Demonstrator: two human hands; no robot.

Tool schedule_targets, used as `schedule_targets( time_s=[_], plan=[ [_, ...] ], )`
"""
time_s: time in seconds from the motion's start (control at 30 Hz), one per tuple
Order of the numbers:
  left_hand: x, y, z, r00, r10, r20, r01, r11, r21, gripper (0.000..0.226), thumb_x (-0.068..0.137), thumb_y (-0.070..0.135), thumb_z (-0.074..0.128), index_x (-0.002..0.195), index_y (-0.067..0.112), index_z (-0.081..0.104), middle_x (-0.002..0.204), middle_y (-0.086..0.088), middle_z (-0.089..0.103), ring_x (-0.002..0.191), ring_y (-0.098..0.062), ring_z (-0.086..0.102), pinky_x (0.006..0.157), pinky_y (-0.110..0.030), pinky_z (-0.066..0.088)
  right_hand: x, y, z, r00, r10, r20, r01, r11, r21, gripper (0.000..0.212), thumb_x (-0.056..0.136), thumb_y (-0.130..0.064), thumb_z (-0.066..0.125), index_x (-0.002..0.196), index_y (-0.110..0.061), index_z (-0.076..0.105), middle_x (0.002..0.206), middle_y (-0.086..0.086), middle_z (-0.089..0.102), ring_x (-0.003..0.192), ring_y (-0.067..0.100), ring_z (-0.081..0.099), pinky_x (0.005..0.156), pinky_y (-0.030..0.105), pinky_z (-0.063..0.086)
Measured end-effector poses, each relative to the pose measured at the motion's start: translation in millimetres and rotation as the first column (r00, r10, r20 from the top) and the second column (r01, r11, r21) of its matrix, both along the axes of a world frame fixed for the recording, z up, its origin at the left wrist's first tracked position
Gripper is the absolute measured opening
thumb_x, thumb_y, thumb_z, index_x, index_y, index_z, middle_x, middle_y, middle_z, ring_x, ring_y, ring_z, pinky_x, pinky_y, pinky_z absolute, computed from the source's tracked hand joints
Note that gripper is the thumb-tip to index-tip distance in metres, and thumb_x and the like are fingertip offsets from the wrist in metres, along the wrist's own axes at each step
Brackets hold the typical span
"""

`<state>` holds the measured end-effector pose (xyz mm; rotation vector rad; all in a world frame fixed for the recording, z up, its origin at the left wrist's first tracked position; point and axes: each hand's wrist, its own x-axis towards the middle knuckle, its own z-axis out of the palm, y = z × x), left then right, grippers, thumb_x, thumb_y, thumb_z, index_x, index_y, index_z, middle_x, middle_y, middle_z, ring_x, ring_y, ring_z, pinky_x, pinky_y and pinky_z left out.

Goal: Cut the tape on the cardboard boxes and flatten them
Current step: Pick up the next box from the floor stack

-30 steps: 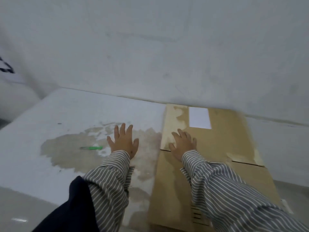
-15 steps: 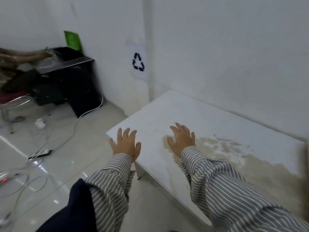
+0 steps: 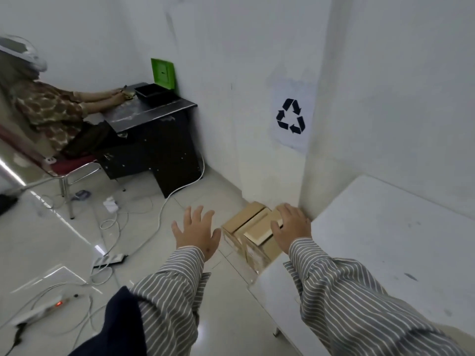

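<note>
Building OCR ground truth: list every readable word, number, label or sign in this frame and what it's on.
No words or numbers can be read.
Recycling symbol, three chasing arrows, no text: on a white sheet on the wall.
Green panel above the black desk: small dark mark, too small to read.
Cardboard boxes on the floor: pale labels on their sides, blurred, unreadable.

left hand (image 3: 196,233): fingers spread, palm down | right hand (image 3: 291,227): extended, fingers relaxed
</note>
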<state>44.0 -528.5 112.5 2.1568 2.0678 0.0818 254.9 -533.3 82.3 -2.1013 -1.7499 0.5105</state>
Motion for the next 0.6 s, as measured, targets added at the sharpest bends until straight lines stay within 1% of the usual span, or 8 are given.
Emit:
schedule_targets(
  time_s=[0.07,0.13,0.2,0.27,0.33,0.47,0.53,0.6],
  plan=[
    [-10,40,-7,1.000,0.000,0.008,0.000,1.000,-0.010,0.051,0.098,0.040,0.038,0.146,0.028,0.024,0.158,0.001,0.010,0.147,-0.023,-0.004,0.114,-0.056,0.005,-12,33,-9,1.000,-0.003,0.026,0.004,1.000,-0.031,0.050,0.094,-0.035,0.036,0.141,-0.019,0.036,0.150,-0.001,0.033,0.136,0.020,0.029,0.110,0.040,0.027],
    [-14,75,-19,0.999,-0.030,0.030,0.031,0.999,-0.041,0.052,0.099,0.041,0.037,0.147,0.028,0.022,0.158,0.002,0.009,0.147,-0.022,-0.004,0.114,-0.055,0.005,-21,62,-19,0.998,-0.028,0.061,0.031,0.999,-0.044,0.048,0.096,-0.033,0.038,0.142,-0.018,0.035,0.151,-0.001,0.031,0.136,0.019,0.028,0.111,0.037,0.025],
    [-15,109,-34,0.995,-0.089,0.037,0.092,0.991,-0.092,0.053,0.099,0.041,0.036,0.148,0.028,0.019,0.159,0.002,0.005,0.147,-0.022,-0.006,0.114,-0.055,0.004,-29,88,-29,0.995,-0.085,0.054,0.089,0.994,-0.066,0.049,0.097,-0.032,0.039,0.143,-0.018,0.034,0.152,0.000,0.029,0.137,0.020,0.026,0.112,0.034,0.022],
    [-16,148,-48,0.985,-0.168,0.031,0.170,0.977,-0.126,0.055,0.099,0.042,0.034,0.149,0.027,0.015,0.159,0.003,0.002,0.147,-0.022,-0.008,0.115,-0.055,0.004,-38,114,-42,0.987,-0.158,0.014,0.159,0.981,-0.110,0.050,0.098,-0.032,0.038,0.145,-0.018,0.031,0.154,0.000,0.025,0.140,0.021,0.021,0.114,0.036,0.018],
    [-18,191,-64,0.969,-0.245,0.027,0.247,0.960,-0.134,0.056,0.099,0.043,0.034,0.149,0.026,0.014,0.159,0.002,0.002,0.147,-0.022,-0.009,0.115,-0.055,0.005,-47,142,-61,0.970,-0.242,0.006,0.241,0.961,-0.135,0.049,0.098,-0.032,0.038,0.145,-0.019,0.030,0.154,0.001,0.024,0.142,0.022,0.018,0.115,0.037,0.017],
    [-15,271,-99,0.914,-0.406,0.022,0.405,0.902,-0.151,0.058,0.099,0.043,0.033,0.150,0.024,0.011,0.159,0.003,0.003,0.147,-0.021,-0.007,0.115,-0.054,0.005,-54,190,-106,0.884,-0.466,-0.014,0.457,0.872,-0.176,0.051,0.096,-0.034,0.039,0.144,-0.018,0.031,0.153,0.003,0.026,0.140,0.024,0.022,0.113,0.040,0.022],
    [-9,303,-130,0.876,-0.483,0.013,0.478,0.863,-0.165,0.058,0.099,0.043,0.033,0.150,0.023,0.012,0.159,0.003,0.005,0.147,-0.021,-0.005,0.114,-0.054,0.007,-51,207,-137,0.837,-0.547,-0.014,0.533,0.821,-0.205,0.052,0.096,-0.033,0.038,0.144,-0.015,0.031,0.150,0.007,0.032,0.137,0.026,0.026,0.112,0.039,0.024],
    [2,324,-170,0.854,-0.519,0.036,0.515,0.835,-0.194,0.059,0.099,0.043,0.034,0.150,0.023,0.011,0.158,0.002,0.006,0.146,-0.021,-0.004,0.114,-0.054,0.008,-45,217,-172,0.781,-0.625,-0.004,0.606,0.759,-0.236,0.051,0.096,-0.033,0.038,0.141,-0.010,0.034,0.147,0.011,0.035,0.136,0.028,0.029,0.111,0.038,0.024]
  ],
)
